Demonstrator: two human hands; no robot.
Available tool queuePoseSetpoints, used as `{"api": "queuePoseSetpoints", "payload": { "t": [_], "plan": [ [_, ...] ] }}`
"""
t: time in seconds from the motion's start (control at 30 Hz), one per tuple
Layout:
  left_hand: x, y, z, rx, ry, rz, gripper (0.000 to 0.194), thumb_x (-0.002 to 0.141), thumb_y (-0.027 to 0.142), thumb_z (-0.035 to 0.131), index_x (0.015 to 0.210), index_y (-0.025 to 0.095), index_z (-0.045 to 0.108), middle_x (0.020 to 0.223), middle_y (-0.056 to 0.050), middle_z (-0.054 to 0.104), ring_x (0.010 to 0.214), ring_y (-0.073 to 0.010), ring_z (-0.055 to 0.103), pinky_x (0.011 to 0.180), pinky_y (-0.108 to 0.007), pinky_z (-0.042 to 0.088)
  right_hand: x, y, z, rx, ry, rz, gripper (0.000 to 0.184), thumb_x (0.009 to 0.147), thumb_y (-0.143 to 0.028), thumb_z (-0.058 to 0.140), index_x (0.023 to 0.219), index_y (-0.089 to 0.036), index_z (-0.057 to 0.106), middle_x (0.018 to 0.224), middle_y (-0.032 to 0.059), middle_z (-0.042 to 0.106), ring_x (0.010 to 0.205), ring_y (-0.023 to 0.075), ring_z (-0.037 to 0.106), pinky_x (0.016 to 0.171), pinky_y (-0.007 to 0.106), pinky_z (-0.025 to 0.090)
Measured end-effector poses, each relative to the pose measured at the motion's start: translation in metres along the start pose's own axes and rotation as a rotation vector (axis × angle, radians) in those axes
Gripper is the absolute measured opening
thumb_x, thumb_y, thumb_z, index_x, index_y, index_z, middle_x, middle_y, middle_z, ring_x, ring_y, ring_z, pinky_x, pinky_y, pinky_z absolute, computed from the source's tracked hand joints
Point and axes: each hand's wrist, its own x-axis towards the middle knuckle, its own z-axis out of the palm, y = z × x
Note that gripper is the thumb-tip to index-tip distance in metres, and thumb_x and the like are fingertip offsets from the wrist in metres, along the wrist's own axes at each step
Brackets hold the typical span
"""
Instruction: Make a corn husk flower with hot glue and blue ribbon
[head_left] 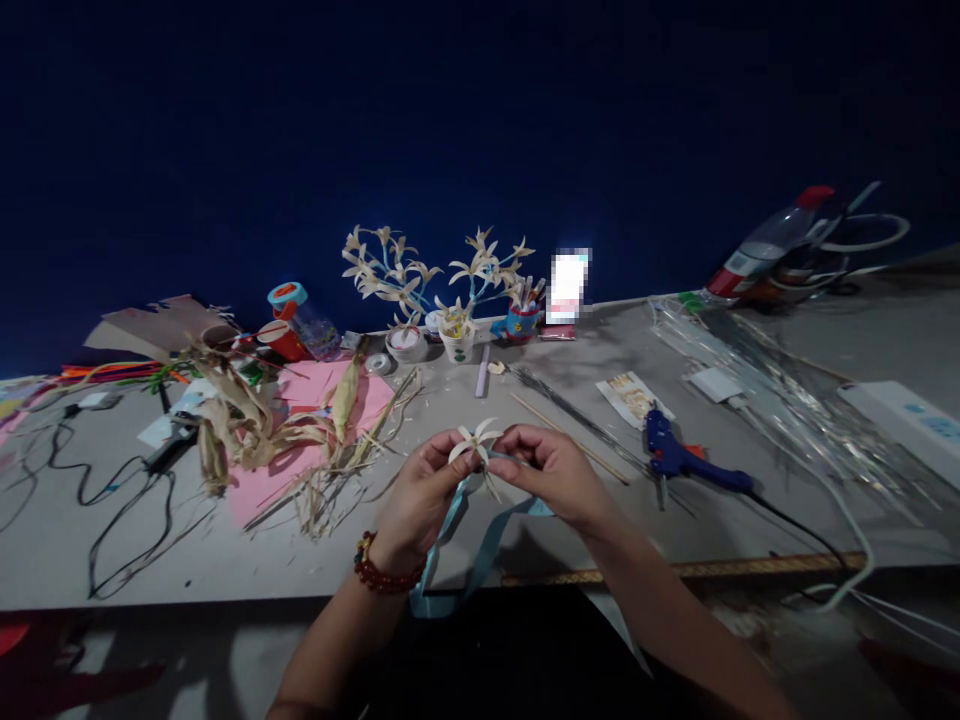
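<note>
Between my two hands, above the front of the table, is a pale handmade flower [475,442] with several narrow petals. My left hand [429,485] pinches it from the left, with its thumb at the flower's base. From the other side my right hand [546,468] has its fingers closed at the flower and on the light blue ribbon [491,545]. This ribbon hangs in a loop below my hands, over the table's front edge. My fingers partly hide the flower's underside and any stem.
Dried corn husks [240,410] lie on pink paper [247,495] at left. Behind stand flower arrangements in a white cup [459,346] and a bowl [406,345]. A blue glue gun [686,460], thin wires [577,410], a wooden stick [574,440] and a bottle [765,245] are at right.
</note>
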Motion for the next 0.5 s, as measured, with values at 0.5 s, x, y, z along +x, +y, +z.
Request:
{"api": "queuePoseSetpoints", "payload": {
  "t": [0.5],
  "plan": [
    [0.0029,0.0009,0.0005,-0.099,0.019,-0.028,0.025,0.066,0.022,0.088,0.086,0.015,0.075,0.078,-0.001,0.071,0.075,-0.0106,0.063,0.078,-0.02,0.048,0.0034,0.0041,0.0078,0.22,0.015,0.074,0.033,0.067,-0.046,0.085,0.074,-0.017,0.07,0.062,-0.0033,0.061,0.053,0.0082,0.048,0.052,0.022,0.039]
  ]
}}
